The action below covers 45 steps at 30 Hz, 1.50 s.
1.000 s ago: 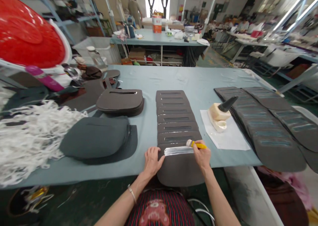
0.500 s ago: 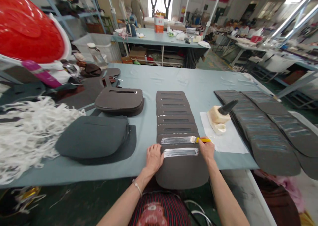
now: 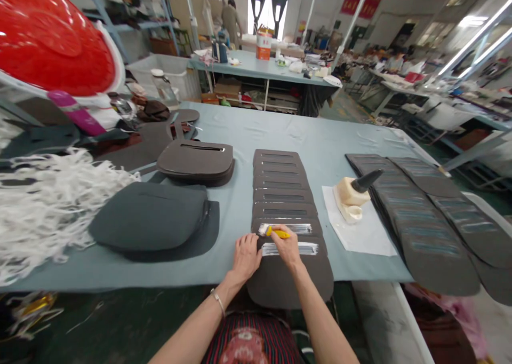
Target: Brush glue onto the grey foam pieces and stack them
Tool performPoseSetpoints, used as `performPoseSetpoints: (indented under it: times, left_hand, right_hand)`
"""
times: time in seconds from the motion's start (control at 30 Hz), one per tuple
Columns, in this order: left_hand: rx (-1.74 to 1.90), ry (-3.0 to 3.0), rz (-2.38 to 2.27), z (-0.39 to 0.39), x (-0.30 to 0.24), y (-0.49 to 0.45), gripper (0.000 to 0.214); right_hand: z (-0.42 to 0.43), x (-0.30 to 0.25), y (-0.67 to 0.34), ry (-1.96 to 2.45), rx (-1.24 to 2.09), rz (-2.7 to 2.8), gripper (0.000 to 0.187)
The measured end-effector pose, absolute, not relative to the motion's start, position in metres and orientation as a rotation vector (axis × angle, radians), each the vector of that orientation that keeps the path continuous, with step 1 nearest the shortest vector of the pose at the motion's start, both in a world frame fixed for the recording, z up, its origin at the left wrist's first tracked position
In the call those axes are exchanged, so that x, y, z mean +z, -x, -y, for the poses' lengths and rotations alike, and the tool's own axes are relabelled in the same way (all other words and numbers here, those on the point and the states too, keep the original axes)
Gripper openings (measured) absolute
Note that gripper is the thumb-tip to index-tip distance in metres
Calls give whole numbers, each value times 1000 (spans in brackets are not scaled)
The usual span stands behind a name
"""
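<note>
A yellow-handled brush (image 3: 279,234) is pinched in my right hand (image 3: 288,246). Its white-coated bristles touch the left end of a slot in one of the dark grey panels (image 3: 290,278), which overlap in a row. White glue-like streaks (image 3: 296,228) cover this slot, and more surround the slot just nearer to me. Slots farther up show only thin white traces. My left hand (image 3: 246,254) lies on the row's left edge, fingers stretched and slightly bent, holding nothing. To the right, a cream bottle (image 3: 352,192) with a black nozzle sits on a white sheet (image 3: 376,236).
On the left lie a stack of brown-grey slotted pieces (image 3: 196,158), dark green-grey panels (image 3: 148,214) and a heap of white strips (image 3: 52,204). More overlapping panels (image 3: 436,246) cover the table's right side. A person (image 3: 231,22) stands beyond the far table.
My right hand has swept the brush leftward along the slot, from its right end to its left end. My left hand stays at the panel edge. The view has shifted slightly.
</note>
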<state>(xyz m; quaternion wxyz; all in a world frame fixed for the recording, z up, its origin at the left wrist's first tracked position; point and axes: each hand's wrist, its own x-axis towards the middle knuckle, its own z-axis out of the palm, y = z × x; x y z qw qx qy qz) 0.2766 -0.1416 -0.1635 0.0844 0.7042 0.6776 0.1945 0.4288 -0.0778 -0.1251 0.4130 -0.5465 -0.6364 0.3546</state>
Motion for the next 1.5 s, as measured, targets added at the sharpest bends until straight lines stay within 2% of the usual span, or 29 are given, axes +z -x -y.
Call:
performPoseSetpoints:
  times: [0.07,0.27,0.43,0.53,0.7,0.8,0.9,1.03,1.1,1.2,1.27,1.5]
  left_hand:
    - [601,-2107,-2013,142,-166,-276,32]
    - [669,-2066,-1991,140,-168,-275,32]
    - [773,-1891,-1986,144,-160,-264,31]
    - [792,-1970,-1891,155,-155,-259,27]
    - [671,-2114,-1803,172,-158,-265,33]
    - [641,-2108,-1847,174,-162,-269,34]
    - [626,-2110,-1870,173,-163,-270,34]
    - [616,-2126,-1877,173,-162,-271,34]
    - [612,-2138,-1870,173,-162,-272,32]
    - [611,-2163,-1849,171,-164,-274,31]
    - [616,-2173,-1845,171,-164,-275,30]
    - [662,-2157,-1869,173,-165,-277,32]
  right_hand:
    - [72,-130,-451,1507,844,1579,19]
    - [56,-135,-555,1887,410,1406,25]
    - [58,-132,-547,1895,239,1568,27]
    - [71,-124,-508,1833,290,1514,23]
    - [99,-122,-417,1429,704,1721,19]
    - [98,-130,-415,1390,781,1764,17]
    - [83,-136,-465,1605,666,1660,18]
    - [78,-128,-501,1834,253,1537,21]
    - [86,-124,-483,1747,273,1578,21]
    - [95,-126,-456,1510,517,1747,20]
    - [95,-131,-467,1528,567,1723,20]
    - [77,-141,-572,1938,274,1453,29]
